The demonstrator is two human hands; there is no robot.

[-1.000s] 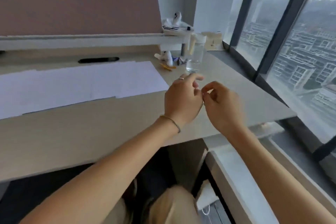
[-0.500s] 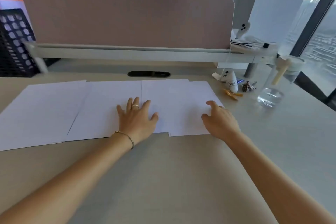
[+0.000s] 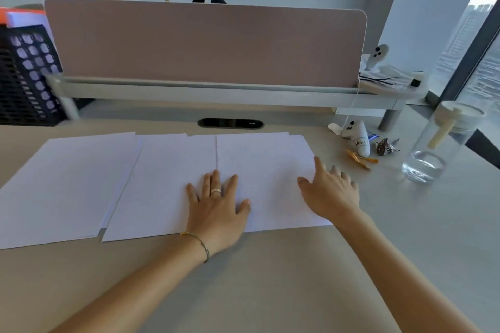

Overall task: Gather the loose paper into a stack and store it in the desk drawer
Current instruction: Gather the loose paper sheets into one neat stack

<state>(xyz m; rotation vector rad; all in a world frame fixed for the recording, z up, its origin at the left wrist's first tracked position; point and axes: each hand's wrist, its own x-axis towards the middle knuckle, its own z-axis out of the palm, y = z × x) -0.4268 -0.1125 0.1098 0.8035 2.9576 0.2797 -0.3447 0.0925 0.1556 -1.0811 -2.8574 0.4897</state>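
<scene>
White paper sheets (image 3: pixel 167 184), roughly four, two hands

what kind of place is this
Most likely a high-rise office workstation: a pink desk divider backs the desk, loose paper is spread across it, and a big window overlooks city buildings.

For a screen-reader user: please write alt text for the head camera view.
Two bare hands, left hand and right hand, rest open on white paper sheets spread across a beige desk. A water glass stands at right.
</scene>
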